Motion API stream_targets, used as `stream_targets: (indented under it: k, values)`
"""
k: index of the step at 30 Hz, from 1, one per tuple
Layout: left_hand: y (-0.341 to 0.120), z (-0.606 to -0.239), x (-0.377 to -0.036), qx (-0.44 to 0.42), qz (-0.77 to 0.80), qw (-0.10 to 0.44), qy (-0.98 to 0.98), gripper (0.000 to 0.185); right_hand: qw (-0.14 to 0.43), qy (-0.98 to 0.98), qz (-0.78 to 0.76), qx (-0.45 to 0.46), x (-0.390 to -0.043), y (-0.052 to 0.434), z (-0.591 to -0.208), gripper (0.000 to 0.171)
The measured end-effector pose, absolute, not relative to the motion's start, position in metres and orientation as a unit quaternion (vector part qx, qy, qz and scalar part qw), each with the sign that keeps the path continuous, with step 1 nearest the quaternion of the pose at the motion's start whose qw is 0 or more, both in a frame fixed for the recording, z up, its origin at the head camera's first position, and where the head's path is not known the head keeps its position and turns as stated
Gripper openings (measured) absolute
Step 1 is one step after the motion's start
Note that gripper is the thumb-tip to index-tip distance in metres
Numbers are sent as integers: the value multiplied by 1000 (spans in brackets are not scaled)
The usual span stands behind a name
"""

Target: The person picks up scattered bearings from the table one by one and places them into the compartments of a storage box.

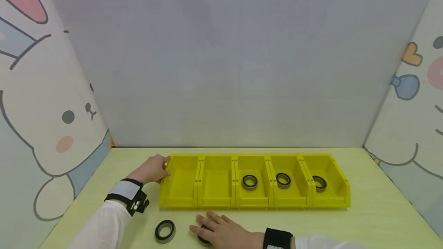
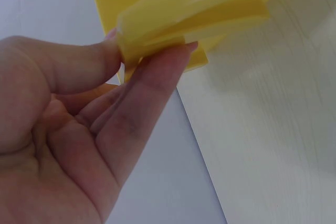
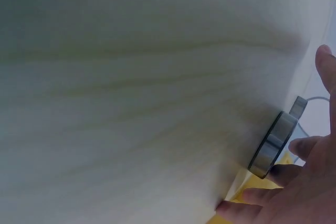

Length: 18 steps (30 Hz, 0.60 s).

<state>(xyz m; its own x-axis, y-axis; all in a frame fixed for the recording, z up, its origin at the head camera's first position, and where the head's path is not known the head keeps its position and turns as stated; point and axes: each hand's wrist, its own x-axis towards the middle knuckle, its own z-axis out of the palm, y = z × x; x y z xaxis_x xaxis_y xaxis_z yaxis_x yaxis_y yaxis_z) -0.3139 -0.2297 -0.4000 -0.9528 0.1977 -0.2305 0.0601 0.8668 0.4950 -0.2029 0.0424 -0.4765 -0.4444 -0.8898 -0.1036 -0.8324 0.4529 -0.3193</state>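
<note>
A row of yellow storage bins (image 1: 216, 203) stands joined side by side on the table. My left hand (image 1: 154, 169) grips the left end bin's side wall; in the left wrist view, thumb and fingers (image 2: 152, 87) pinch its yellow edge (image 2: 199, 11). In front of the row, my right hand (image 1: 226, 231) lies spread over a bearing (image 1: 204, 237), partly covering it. The right wrist view shows that bearing (image 3: 273, 144) close to the extended fingertips. Another ball bearing (image 1: 165, 231) lies flat on the table, left of the right hand.
Three bins on the right each hold one bearing: one in the middle bin (image 1: 250, 182), one in the fourth (image 1: 283, 180), one in the right end bin (image 1: 319, 184). Behind the pale table (image 1: 377, 203) rises a grey wall (image 1: 235, 68), with cartoon-printed panels at both sides.
</note>
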Motion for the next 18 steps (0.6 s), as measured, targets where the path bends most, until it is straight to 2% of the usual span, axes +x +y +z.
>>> stream_targets:
  k: [10,18]
  values:
    - [-230,-397,-311,64,242,138,958,62,33,833,-77,-546,-207,38,-483,62]
    - [-229,-397,-310,67,242,135,958,62,4,826,-59,-561,-209,28,-472,37]
